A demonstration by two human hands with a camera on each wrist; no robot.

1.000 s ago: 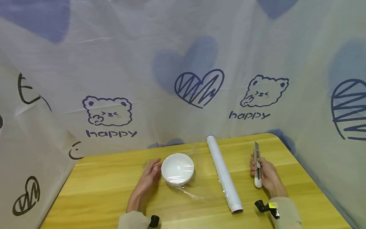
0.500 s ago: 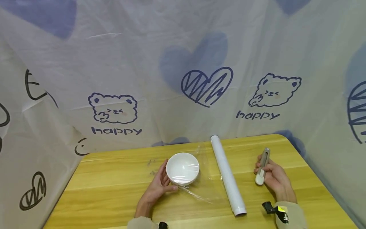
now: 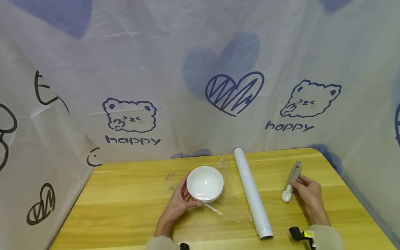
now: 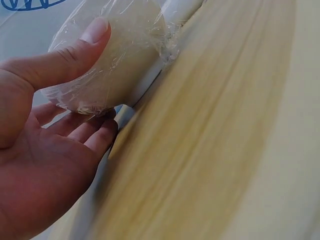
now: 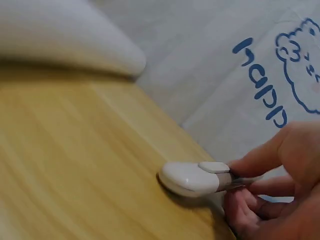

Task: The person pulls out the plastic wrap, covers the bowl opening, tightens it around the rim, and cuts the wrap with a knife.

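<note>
A white bowl stands on the table with clear plastic film across its top; the film's loose part spreads to its right. My left hand holds the bowl at its left side, fingers round the far left and thumb at the near side. Wrinkled film shows on the bowl in the left wrist view, under the thumb. With thumb and fingers, my right hand pinches a utility knife low over the table at right. Its white end sits close to the wood; no blade shows.
Between the hands, a long roll of plastic film lies lengthwise on the wooden table. Behind the table's back edge hangs a printed cloth, which also lines both sides.
My left hand has come to the bowl, its thumb now at the near side. The knife's blade, out earlier, no longer shows, and my right hand has lowered the knife. The head view has shifted.
</note>
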